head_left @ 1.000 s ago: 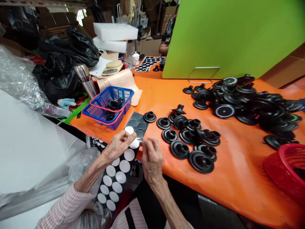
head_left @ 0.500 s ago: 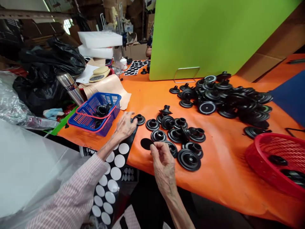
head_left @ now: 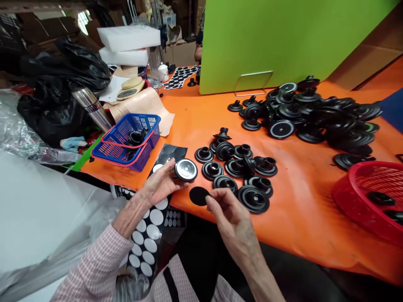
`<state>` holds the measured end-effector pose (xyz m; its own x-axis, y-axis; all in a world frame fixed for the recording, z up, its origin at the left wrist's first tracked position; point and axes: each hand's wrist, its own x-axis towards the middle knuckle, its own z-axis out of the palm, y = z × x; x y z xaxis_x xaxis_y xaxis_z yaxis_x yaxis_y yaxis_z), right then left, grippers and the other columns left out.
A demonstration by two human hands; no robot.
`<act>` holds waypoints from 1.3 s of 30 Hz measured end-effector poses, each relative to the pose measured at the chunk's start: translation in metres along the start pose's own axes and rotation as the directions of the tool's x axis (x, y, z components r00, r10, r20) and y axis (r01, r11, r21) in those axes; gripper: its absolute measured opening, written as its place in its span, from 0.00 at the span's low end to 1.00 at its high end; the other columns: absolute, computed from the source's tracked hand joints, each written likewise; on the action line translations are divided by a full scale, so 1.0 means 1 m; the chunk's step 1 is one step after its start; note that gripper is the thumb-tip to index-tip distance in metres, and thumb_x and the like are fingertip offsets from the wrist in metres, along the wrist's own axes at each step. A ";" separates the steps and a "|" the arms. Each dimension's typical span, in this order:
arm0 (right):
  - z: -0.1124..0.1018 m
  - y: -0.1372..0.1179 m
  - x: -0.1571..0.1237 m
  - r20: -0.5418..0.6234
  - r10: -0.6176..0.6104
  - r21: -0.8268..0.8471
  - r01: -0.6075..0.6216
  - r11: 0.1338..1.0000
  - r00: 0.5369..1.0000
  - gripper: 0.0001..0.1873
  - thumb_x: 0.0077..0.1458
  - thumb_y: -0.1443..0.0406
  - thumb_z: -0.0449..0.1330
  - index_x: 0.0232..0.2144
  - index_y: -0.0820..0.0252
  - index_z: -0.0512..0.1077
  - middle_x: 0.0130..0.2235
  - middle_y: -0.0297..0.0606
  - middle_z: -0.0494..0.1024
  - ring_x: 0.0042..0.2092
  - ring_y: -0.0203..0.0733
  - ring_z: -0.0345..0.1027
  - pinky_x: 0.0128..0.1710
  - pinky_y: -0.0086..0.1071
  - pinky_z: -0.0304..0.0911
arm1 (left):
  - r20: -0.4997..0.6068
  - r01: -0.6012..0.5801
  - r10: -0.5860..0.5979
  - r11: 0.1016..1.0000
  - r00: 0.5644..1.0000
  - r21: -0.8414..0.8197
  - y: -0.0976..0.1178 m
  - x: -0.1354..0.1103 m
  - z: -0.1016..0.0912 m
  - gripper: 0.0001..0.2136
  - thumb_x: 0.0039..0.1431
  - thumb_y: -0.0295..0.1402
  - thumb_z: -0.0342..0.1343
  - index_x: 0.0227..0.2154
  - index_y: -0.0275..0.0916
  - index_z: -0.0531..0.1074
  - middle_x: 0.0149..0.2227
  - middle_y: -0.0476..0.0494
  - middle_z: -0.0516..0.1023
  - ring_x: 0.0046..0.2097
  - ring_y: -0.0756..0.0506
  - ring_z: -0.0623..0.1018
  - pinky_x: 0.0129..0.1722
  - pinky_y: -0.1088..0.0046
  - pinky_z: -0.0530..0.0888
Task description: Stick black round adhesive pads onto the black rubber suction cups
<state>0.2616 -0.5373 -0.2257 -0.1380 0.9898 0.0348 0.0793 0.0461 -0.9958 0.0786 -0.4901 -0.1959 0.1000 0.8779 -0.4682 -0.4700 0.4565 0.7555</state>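
My left hand [head_left: 159, 183] grips a black round stemmed base [head_left: 186, 170], its flat face with a shiny silver disc turned up toward me. Between the thumb and fingertips of my right hand [head_left: 231, 209] is the edge of a thin black round sticker [head_left: 199, 196], just right of and below the held base. Beneath and beside my left hand, a sheet of round stickers [head_left: 156, 217] hangs over the table's front edge. Several similar black bases [head_left: 224, 151] lie stem up or tilted on the orange table [head_left: 195, 121], beyond my right hand.
A blue basket [head_left: 126, 140] with black parts stands at left, near a steel flask [head_left: 91, 107] and black bags. Further right are a large pile of black bases [head_left: 315, 111] and a red basket [head_left: 362, 201]. A green board [head_left: 267, 42] stands behind; part of another person shows beside it.
My left hand has picked up the nearest base from the table, turned its flat face up and brought it toward me. My right hand still pinches the sticker, slightly further right.
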 end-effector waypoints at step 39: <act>0.049 0.018 -0.009 -0.295 -0.021 -0.118 -0.014 0.993 0.955 0.10 0.58 0.58 0.55 0.28 0.58 0.66 0.38 0.40 0.69 0.42 0.44 0.67 0.42 0.40 0.66 | 0.019 -0.101 0.100 0.991 0.995 0.084 -0.052 -0.044 -0.012 0.21 0.52 0.32 0.63 0.50 0.38 0.73 0.49 0.40 0.76 0.48 0.40 0.78 0.47 0.59 0.77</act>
<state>0.2159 -0.5519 -0.2478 0.1574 0.9843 0.0792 0.1969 0.0473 -0.9793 0.0881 -0.5542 -0.2203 0.0693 0.9216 -0.3819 -0.4023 0.3761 0.8346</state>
